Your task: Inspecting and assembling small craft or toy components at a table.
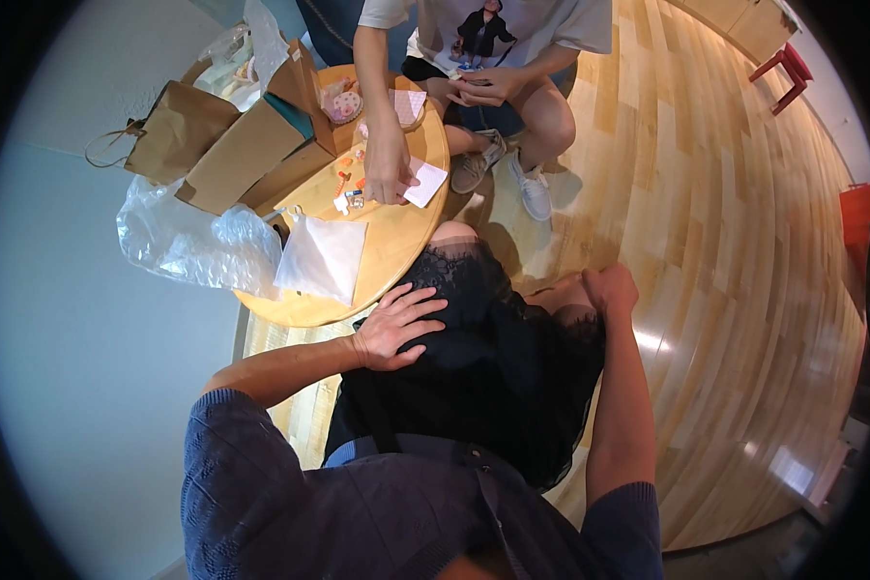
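My left hand (399, 327) lies open on the black lace-trimmed skirt (454, 372) over my lap, its fingers spread. My right hand (612, 288) is curled into a loose fist beside my right knee, with nothing visible in it. Nearest my left hand, a round wooden table (396, 246) carries a white drawstring pouch (323, 256). Across it, a co-worker's hand (390, 169) reaches down by a white card (423, 182), next to a small bottle (356, 199) and several small orange pieces (342, 181). The co-worker's other hand (483, 87) pinches something too small to make out.
Clear plastic wrap (188, 237), an open cardboard box (251, 150) and a brown paper bag (179, 130) crowd the table's left side. Pink patterned items (343, 104) lie at its far side. Wooden floor (715, 290) stretches right, with a red stool (788, 77) far off.
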Demonstrator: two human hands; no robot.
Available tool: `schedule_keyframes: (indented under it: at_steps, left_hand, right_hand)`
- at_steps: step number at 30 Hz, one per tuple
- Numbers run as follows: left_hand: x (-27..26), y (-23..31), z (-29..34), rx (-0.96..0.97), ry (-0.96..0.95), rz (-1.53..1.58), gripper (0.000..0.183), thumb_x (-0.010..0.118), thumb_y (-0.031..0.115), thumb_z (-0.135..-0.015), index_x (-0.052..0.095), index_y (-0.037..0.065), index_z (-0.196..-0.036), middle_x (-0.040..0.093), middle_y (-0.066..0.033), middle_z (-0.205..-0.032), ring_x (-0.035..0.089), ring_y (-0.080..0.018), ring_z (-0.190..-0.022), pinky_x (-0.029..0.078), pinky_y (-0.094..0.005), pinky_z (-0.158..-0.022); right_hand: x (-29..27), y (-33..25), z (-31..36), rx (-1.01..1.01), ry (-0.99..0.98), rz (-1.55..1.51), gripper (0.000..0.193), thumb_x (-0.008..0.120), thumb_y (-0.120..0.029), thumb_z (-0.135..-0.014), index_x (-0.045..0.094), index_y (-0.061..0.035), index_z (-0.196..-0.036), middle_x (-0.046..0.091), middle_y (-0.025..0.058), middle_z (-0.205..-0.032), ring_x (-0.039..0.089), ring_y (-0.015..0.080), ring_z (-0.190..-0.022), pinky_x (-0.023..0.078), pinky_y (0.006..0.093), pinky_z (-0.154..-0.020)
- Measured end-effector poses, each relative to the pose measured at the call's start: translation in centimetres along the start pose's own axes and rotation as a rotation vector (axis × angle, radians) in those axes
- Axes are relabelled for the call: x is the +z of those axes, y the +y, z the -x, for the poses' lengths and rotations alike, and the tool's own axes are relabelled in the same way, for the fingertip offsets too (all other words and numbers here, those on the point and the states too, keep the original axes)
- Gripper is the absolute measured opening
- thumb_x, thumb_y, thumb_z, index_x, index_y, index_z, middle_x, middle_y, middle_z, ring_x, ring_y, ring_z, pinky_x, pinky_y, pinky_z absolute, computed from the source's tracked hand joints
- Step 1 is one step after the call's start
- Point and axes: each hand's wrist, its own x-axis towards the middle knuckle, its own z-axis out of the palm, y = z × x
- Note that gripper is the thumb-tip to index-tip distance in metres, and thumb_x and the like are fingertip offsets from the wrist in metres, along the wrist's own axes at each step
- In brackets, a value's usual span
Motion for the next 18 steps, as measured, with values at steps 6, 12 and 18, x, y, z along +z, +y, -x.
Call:
schedule_keyframes:
  at_steps: [6,12,18]
  left_hand:
    - [-0.06,0.16,0.09,-0.006,-0.001,-0.002,0.047,0.066,0.020,-0.078,0.062,0.011,-0.124,0.045,-0.0118,-0.148,0.033,-0.0348,-0.143,0.021,-0.0554,-0.117]
    - [-0.06,0.12,0.07,-0.010,-0.006,0.004,0.047,0.066,0.020,-0.078,0.062,0.011,-0.124,0.045,-0.0118,-0.148,0.033,-0.0348,-0.143,0.020,-0.0553,-0.117]
    - [0.08,0.08,0.15,-0.008,0.002,0.006,0.047,0.064,0.021,-0.078,0.061,0.011,-0.124,0.045,-0.0123,-0.148,0.033,-0.0354,-0.143,0.020,-0.0558,-0.117]
  right_hand:
    - [-0.68,-0.44,0.41,0.006,-0.055,-0.005,0.048,0.063,-0.040,-0.074,0.073,0.0055,-0.088,0.069,0.0284,-0.095,0.068,0.0428,-0.093,0.053,0.0474,-0.082]
    - [-1.02,-0.66,0.49,0.016,-0.070,-0.009,0.048,0.063,-0.039,-0.074,0.073,0.0053,-0.088,0.069,0.0281,-0.095,0.068,0.0428,-0.093,0.054,0.0470,-0.082]
    - [-0.98,-0.76,0.49,0.018,-0.062,-0.003,0.047,0.063,-0.038,-0.073,0.073,0.0054,-0.089,0.070,0.0278,-0.095,0.068,0.0425,-0.092,0.054,0.0470,-0.082]
